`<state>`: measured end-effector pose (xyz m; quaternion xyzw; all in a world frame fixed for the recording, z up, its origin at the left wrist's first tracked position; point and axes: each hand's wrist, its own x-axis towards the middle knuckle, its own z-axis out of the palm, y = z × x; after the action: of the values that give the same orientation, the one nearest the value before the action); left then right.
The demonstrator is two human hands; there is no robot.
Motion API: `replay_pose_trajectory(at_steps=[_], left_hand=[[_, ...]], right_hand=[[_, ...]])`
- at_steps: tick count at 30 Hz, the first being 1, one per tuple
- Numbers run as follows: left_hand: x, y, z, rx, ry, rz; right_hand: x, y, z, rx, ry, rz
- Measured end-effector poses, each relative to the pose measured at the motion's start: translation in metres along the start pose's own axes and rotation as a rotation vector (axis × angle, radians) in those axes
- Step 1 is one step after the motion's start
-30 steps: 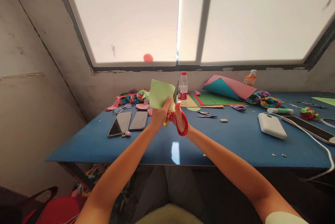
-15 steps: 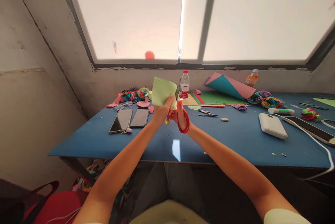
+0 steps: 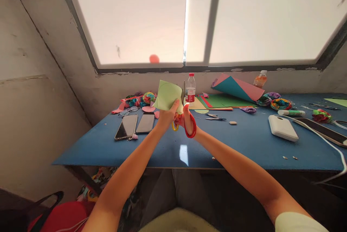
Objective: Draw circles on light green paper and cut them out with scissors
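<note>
My left hand (image 3: 169,113) is closed on a sheet of light green paper (image 3: 168,94), with the thumb pressed on its front. A curved line shows on the sheet. Close against it, my right hand (image 3: 187,121) grips a pair of scissors (image 3: 183,89), blades pointing up at the sheet's right edge. A yellow handle loop hangs below the fingers, which are partly hidden. The right thumb points up. A red loop (image 3: 194,127) rings that hand near the thumb base; whether it belongs to the scissors I cannot tell.
Two phones (image 3: 126,127) lie left on the blue table (image 3: 162,152), near glasses and paper flowers (image 3: 149,97). Behind the hands stand a red-capped bottle (image 3: 190,94) and coloured paper sheets (image 3: 225,101). A white power bank (image 3: 283,128), glue stick (image 3: 291,113) and another phone lie right.
The scissor blades look narrower and more upright beside the paper, and more of the yellow handle loop shows below the hands. The paper has tilted slightly.
</note>
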<state>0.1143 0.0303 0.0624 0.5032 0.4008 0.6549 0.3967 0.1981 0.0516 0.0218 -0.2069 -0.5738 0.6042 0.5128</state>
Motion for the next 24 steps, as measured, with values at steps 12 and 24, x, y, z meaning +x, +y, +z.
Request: replay_pose_trajectory(at_steps=[12, 24], left_hand=[[0.0018, -0.007, -0.0005, 0.059, -0.068, 0.011], [0.0056, -0.0059, -0.0045, 0.014, 0.073, 0.219]], right_hand=[[-0.0048, -0.0014, 0.003, -0.027, 0.065, -0.012], [-0.0085, -0.0074, 0.0029, -0.046, -0.004, 0.036]])
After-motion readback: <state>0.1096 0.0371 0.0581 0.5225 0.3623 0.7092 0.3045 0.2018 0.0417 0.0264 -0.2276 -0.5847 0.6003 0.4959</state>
